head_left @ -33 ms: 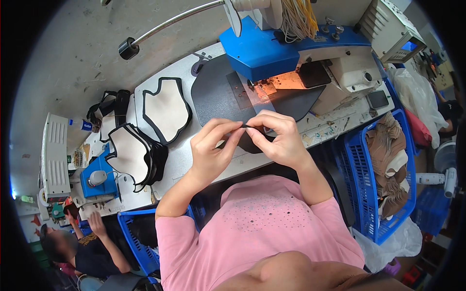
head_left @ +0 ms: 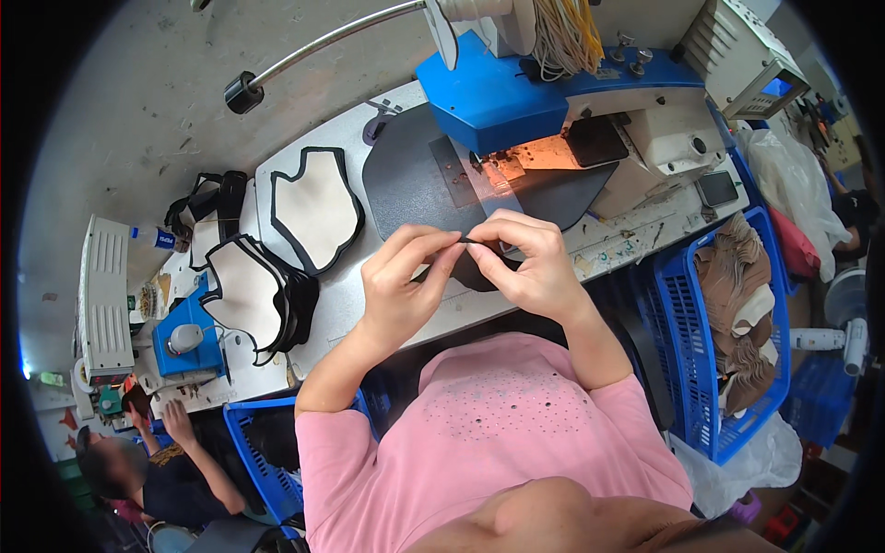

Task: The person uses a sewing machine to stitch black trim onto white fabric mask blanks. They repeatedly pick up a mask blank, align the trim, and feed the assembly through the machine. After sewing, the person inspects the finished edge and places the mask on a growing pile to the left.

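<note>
My left hand (head_left: 406, 290) and my right hand (head_left: 533, 267) meet over the front edge of the white work table (head_left: 369, 304). Together they pinch a small black fabric piece (head_left: 472, 267) by its thin upper edge, thumbs and forefingers closed on it. The piece hangs just in front of a dark grey mat (head_left: 410, 184). Behind it stands a blue and white sewing machine (head_left: 553, 106), its needle area lit orange.
White shaped panels with black trim lie to the left, one single (head_left: 313, 207) and a stack (head_left: 249, 295). A blue basket (head_left: 693, 369) of tan pieces stands at the right, another blue basket (head_left: 251, 442) at lower left. Another person (head_left: 138, 470) works at lower left.
</note>
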Available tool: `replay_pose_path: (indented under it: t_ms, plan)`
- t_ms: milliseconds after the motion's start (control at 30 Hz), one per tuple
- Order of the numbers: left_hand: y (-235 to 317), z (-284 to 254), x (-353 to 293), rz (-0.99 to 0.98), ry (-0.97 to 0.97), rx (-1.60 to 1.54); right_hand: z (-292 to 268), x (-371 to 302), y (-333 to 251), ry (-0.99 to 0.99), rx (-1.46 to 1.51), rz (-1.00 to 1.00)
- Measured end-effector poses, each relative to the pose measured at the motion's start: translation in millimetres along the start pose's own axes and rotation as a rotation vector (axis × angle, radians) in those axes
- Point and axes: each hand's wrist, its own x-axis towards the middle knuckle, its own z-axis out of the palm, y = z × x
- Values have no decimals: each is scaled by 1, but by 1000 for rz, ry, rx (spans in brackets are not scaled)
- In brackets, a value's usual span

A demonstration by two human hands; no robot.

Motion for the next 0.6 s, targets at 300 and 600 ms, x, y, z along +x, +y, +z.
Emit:
replay_pose_path:
  t_ms: [300,600]
  plan:
    - [3,10,4,224,4,242,3,-4,5,83,-46,-66]
    - [-2,2,-2,-174,-145,-94,0,-6,5,23,33,23]
